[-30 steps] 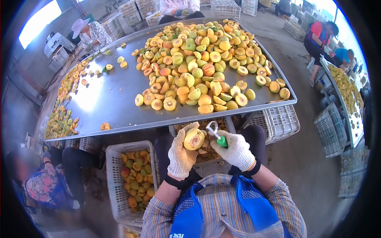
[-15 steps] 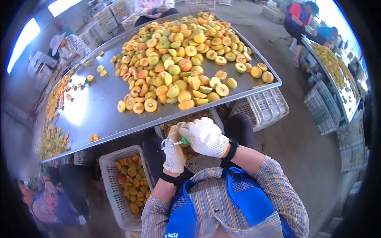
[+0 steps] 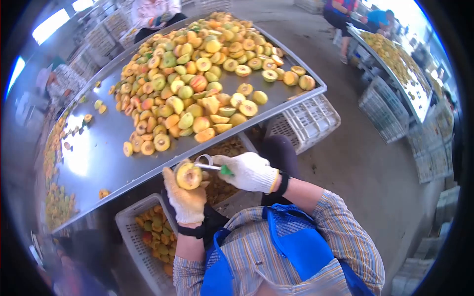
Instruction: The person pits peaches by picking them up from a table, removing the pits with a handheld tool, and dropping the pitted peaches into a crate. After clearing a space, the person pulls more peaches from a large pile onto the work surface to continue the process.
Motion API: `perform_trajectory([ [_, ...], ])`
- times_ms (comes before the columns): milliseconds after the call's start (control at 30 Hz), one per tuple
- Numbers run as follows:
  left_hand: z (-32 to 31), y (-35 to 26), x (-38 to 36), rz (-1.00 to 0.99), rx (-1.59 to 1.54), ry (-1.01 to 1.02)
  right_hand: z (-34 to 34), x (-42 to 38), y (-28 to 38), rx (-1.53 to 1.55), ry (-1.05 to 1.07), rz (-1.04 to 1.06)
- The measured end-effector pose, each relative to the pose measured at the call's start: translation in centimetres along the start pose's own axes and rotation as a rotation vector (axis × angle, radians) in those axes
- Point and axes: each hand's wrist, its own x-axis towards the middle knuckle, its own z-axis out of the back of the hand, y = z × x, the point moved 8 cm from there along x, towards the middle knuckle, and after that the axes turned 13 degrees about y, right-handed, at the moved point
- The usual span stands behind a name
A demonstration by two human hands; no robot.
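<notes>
Both hands work just off the table (image 3: 106, 163) edge.

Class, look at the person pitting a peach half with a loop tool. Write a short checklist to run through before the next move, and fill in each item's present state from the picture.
1. Left hand has a firm grip on the peach half, cut face up: ok.
2. Right hand holds the loop tool by its green handle: ok.
3. Loop is beside the fruit, clear of the left fingers: ok.
4. Pit already out of the half: cannot tell.
5. Both hands gloved: ok.
6. Crate of fruit sits below the hands: ok.
</notes>
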Motion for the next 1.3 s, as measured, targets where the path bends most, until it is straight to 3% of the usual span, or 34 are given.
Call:
perform_trajectory([
  [133, -1.3, 0.5, 0.2, 0.040, -0.025, 0.140, 0.6, -1.0, 0.3, 0.052, 0.090, -0.077],
  [200, -2.1, 0.5, -0.1, -0.009, -0.023, 0.054, 0.1, -1.1, 0.6, 0.041, 0.136, -0.092],
  [300, -2.5, 1.1, -0.1, -0.005, -0.064, 0.108, -0.4, -0.9, 1.0, -0.051, 0.202, -0.121],
  [633, -3.3, 1.8, -0.8, 0.016, -0.072, 0.163, -1.9, -0.5, 0.0, -0.123, 0.139, -0.076],
  [1067, -1.4, 3.2, -1.4, -0.012, 0.065, -0.040, -6.3, -0.3, -2.8, 0.010, 0.354, -0.156],
  [1167, -1.1, 3.3, -1.5, 0.039, 0.136, 0.026, -4.8, 0.0, -2.7, -0.064, 0.275, -0.113],
  [1300, -2.4, 3.4, -1.1, 0.045, -0.118, 0.109, -3.9, 0.0, -2.0, -0.117, 0.201, -0.099],
])
